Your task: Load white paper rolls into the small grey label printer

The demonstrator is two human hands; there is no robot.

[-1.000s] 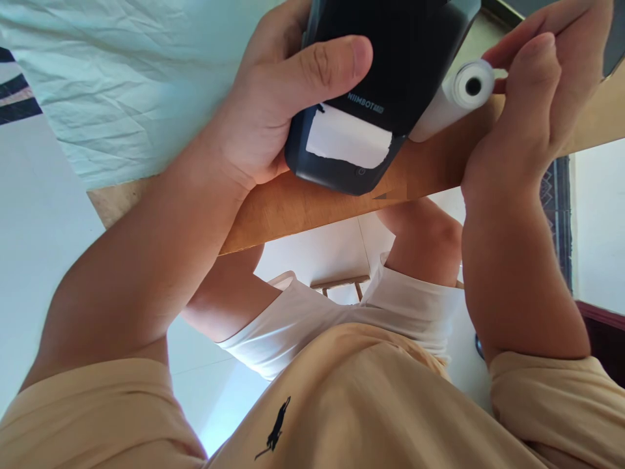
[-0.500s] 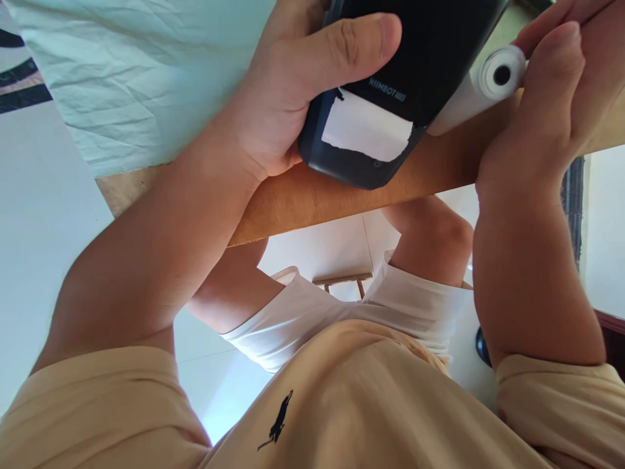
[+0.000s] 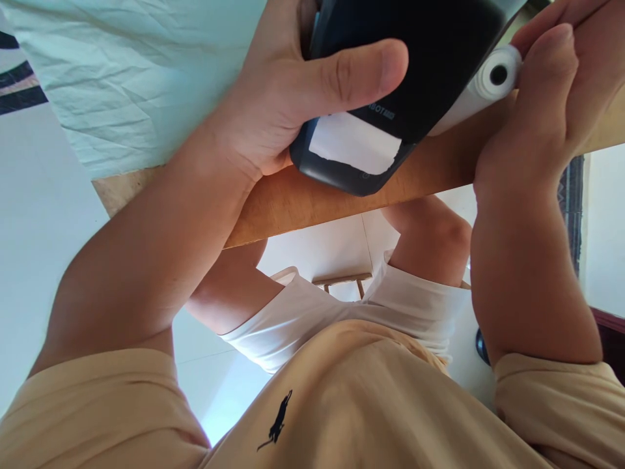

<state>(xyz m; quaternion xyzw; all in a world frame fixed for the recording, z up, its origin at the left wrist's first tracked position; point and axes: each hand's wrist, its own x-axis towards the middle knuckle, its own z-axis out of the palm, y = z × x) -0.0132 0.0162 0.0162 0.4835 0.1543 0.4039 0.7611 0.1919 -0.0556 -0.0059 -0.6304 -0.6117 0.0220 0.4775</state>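
At the top of the head view, my left hand [image 3: 280, 98] is wrapped round a black label printer [image 3: 424, 58], its thumb lying across the face. Pale lettering shows partly below that thumb. A torn-edged white paper strip [image 3: 355, 144] sits on the printer's lower end. Just right of the printer, a white paper roll [image 3: 463, 104] points its end with a dark core hole towards me. My right hand [image 3: 551, 104] is closed on this roll, with the thumb and a finger at its end. The upper ends of the printer and roll are out of view or hidden.
A wooden table edge [image 3: 312, 205] runs beneath both hands. Pale green cloth [image 3: 146, 85] covers the table at the left. Below the edge are my knees, white shorts [image 3: 273, 312] and a small wooden stool or rung [image 3: 342, 280] on the pale floor.
My left hand and the printer have shifted slightly left and down, and the thumb now covers part of the lettering. The right hand and paper roll have barely moved.
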